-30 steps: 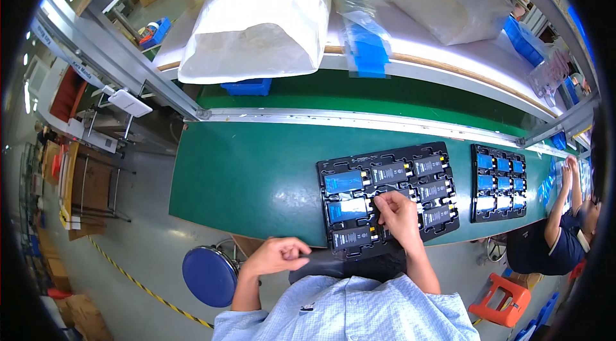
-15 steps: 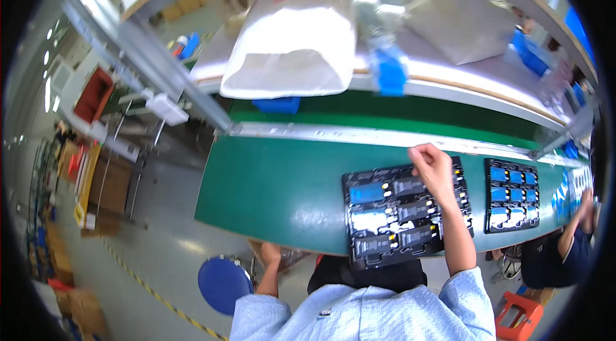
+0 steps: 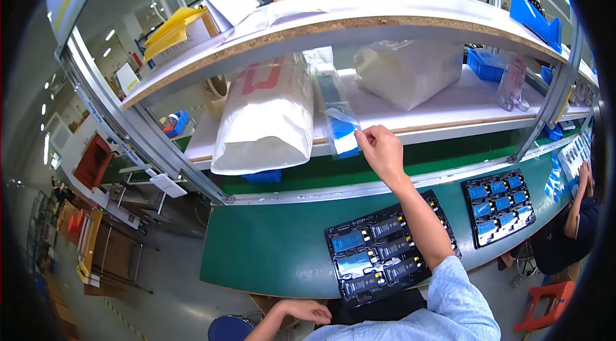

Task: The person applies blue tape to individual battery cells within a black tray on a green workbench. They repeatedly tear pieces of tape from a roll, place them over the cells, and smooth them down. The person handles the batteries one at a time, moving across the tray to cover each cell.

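My right hand [image 3: 384, 153] is raised to the front edge of the lower shelf. Its thumb and forefinger are pinched at the side of a clear plastic bag [image 3: 338, 124] with blue sheets inside, which hangs over that edge. Below my right forearm, a black tray [image 3: 328, 238] lies on the green bench, holding several flat batteries [image 3: 387, 228], some dark and some blue-faced. My left hand [image 3: 308, 311] rests low by the bench's front edge, loosely open and holding nothing.
A big white plastic sack [image 3: 266, 119] and another wrapped bundle [image 3: 410, 75] sit on the lower shelf. A second black tray [image 3: 467, 213] lies farther right, near a co-worker's hand [image 3: 584, 177]. A blue stool [image 3: 231, 328] and a red stool [image 3: 545, 306] stand below.
My right hand has gone from above the tray up and left to the hanging bag. My left hand has moved right, toward my lap. The view has tilted up, showing more of the shelves.
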Action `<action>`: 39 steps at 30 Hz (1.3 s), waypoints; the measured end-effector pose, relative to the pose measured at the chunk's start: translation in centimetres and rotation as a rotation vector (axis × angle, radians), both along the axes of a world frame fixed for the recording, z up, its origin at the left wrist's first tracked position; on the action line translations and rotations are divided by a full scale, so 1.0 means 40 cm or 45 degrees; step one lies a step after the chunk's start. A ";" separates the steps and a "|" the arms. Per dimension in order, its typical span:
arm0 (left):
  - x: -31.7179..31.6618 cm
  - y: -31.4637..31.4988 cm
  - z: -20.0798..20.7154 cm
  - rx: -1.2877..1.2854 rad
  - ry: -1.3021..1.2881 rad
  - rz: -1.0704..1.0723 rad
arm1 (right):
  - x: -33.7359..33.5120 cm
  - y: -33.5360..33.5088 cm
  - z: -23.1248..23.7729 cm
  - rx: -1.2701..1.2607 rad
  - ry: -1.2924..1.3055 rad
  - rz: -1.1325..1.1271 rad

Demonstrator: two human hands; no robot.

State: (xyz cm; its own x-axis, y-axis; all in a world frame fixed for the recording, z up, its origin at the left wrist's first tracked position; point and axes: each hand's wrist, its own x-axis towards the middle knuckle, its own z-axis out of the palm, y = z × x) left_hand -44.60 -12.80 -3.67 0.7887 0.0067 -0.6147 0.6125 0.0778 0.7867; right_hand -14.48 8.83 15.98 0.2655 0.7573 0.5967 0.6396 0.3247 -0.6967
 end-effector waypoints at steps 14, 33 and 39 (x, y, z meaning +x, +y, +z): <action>0.349 0.510 0.526 2.317 -0.730 1.156 | 0.041 0.025 0.036 -0.217 0.193 0.387; 0.387 0.606 0.512 2.676 -0.527 0.948 | 0.068 0.026 0.062 -0.601 0.905 0.665; 0.390 0.630 0.512 2.546 -0.530 1.054 | 0.092 -0.053 0.076 -0.503 1.272 1.137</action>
